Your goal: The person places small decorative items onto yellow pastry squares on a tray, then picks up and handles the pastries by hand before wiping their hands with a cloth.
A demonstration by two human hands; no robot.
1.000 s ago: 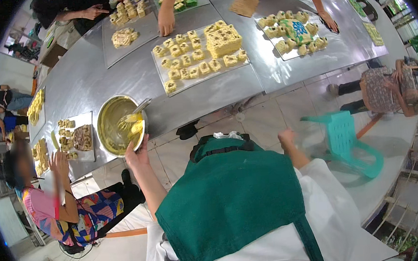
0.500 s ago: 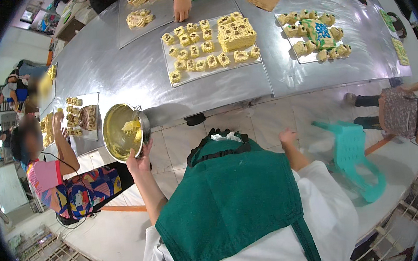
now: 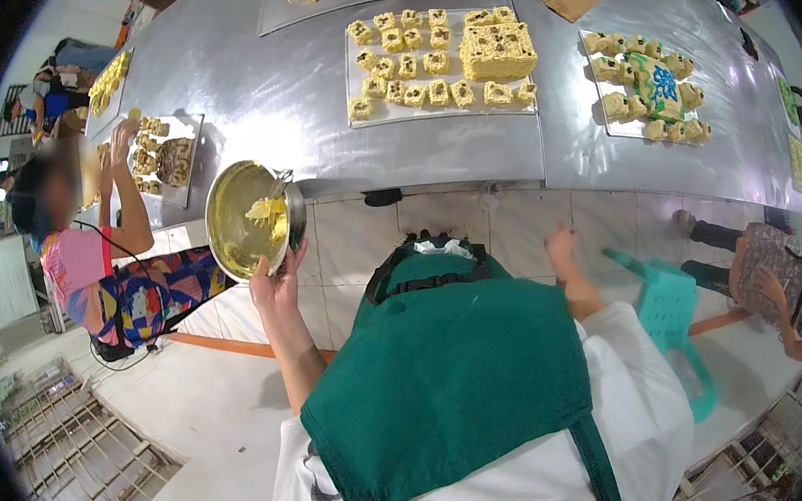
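My left hand [image 3: 277, 280] grips the lower rim of a metal mixing bowl [image 3: 229, 223], which is tilted so its inside shows. Pale yellow cream [image 3: 270, 214] lies in the bowl and smears its wall. A utensil handle [image 3: 281, 181] rests by the bowl's right rim; its kind is too small to tell. To the right of my green apron, my right hand [image 3: 561, 239] hangs in the air with nothing seen in it, fingers loosely apart.
Ahead is a steel table [image 3: 311, 96] with a tray of small yellow cakes [image 3: 409, 66] around a larger one [image 3: 496, 49], and a decorated cake tray [image 3: 649, 86]. A teal plastic chair [image 3: 668, 299] stands right. A person in pink [image 3: 78, 260] works at left; another person [image 3: 770, 266] is right.
The view has shifted, and the table's things sit farther right and higher. The bowl stays in my left hand. A co-worker's hand at the far side has drawn back from the table.
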